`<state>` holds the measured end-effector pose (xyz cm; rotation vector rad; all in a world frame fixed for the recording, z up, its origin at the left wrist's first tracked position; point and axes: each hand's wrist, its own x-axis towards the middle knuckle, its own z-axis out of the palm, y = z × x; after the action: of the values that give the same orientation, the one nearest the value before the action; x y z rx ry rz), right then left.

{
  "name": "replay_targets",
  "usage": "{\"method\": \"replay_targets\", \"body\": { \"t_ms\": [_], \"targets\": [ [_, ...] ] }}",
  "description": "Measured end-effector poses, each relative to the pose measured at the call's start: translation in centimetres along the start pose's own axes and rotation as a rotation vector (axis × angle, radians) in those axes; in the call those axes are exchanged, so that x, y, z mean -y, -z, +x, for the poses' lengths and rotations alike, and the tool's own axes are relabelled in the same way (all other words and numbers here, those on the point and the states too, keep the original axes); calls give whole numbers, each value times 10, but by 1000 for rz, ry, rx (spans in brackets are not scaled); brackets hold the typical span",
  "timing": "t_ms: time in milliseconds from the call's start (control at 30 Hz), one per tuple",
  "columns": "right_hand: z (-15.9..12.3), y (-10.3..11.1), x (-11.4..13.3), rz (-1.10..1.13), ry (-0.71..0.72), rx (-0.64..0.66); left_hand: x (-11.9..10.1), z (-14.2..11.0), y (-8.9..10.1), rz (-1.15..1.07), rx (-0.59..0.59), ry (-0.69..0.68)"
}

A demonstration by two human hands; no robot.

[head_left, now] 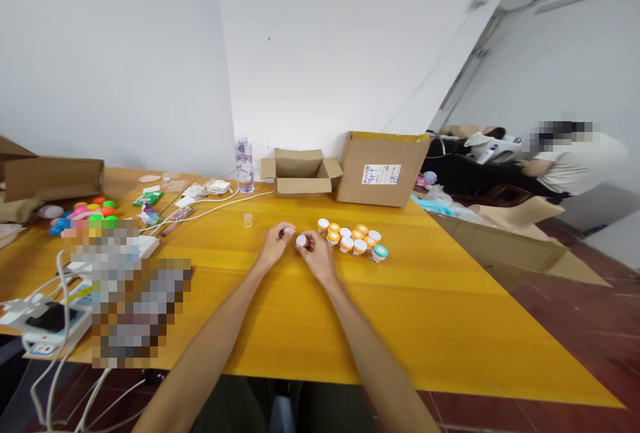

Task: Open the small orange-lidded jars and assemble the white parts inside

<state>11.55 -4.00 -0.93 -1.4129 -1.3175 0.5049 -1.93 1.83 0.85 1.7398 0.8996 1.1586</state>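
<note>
My left hand (275,244) is closed on a small clear jar (287,232), partly covered by the fingers. Close beside it, my right hand (318,254) grips a white lid (301,240) between thumb and fingers; whether a jar body is under this lid is hidden. Just right of that hand stands a cluster of small clear jars with white and orange lids (359,246), several in all. One jar with a teal lid (381,252) stands at the cluster's right end. Another small clear jar (248,220), with no lid visible, sits apart to the left.
Behind my hands are an open cardboard box (303,185), a larger labelled carton (383,170) and a water bottle (245,165). White cables, a power strip (65,326) and colourful balls (95,210) lie left on the wooden table (300,326). A person (580,160) sits at the far right.
</note>
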Motion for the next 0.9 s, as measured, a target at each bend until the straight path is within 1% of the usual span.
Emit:
{"method": "replay_targets", "body": {
  "t_ms": [133,233,300,367,500,567,700,900],
  "targets": [
    [2,2,-3,-44,7,2,3,3,3,-21,-60,2],
    [2,2,-8,-64,50,26,4,4,4,-45,-74,-2],
    [2,2,-11,-31,66,55,3,5,4,-48,-71,-13],
    [3,1,-13,43,54,49,1,4,3,-44,-50,-19],
    [5,1,-10,228,35,-36,-4,1,0,-58,30,-15],
    [6,2,-6,260,41,-47,-7,-1,-1,-72,70,-20],
    [5,5,4,220,52,-22,-12,-3,-1,-84,131,-25],
    [3,7,7,117,53,-38,-11,-3,0,-126,155,18]
  ]
}}
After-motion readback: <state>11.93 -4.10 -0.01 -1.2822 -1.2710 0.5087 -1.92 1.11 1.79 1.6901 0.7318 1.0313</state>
